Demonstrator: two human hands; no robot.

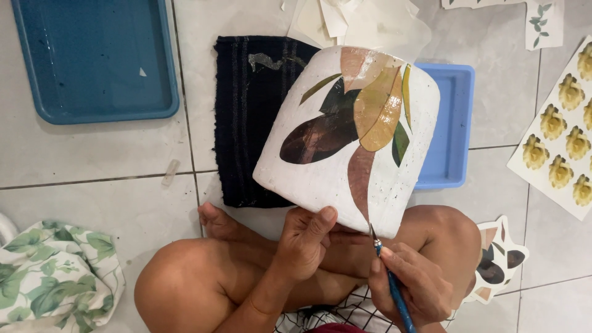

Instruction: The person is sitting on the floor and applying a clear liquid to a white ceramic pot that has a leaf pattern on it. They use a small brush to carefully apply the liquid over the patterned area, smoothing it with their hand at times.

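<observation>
**Brush tip meets the painted pot**

Crossed legs [203,277] fill the bottom of the view, and right above them the white pot [348,139] sits tipped on its side, its leaf collage [354,120] facing up toward the camera. Left hand [305,243] is curled closed around the pot's near rim, thumb pressed along the edge, likely to steady it against the knee. Right hand [410,287], just right of that rim, pinches a blue-handled fine brush [391,287] in a tight pencil grip; its tip touches the pot at the bottom of the reddish-brown leaf. Behind the pot lies a dark cloth [243,117], perhaps to catch drips, and a small blue tray [453,123] peeks out on its right. Far left of the pot rests a larger blue tray [92,58]; to its right, a sheet of yellow flower cut-outs [564,132].
</observation>
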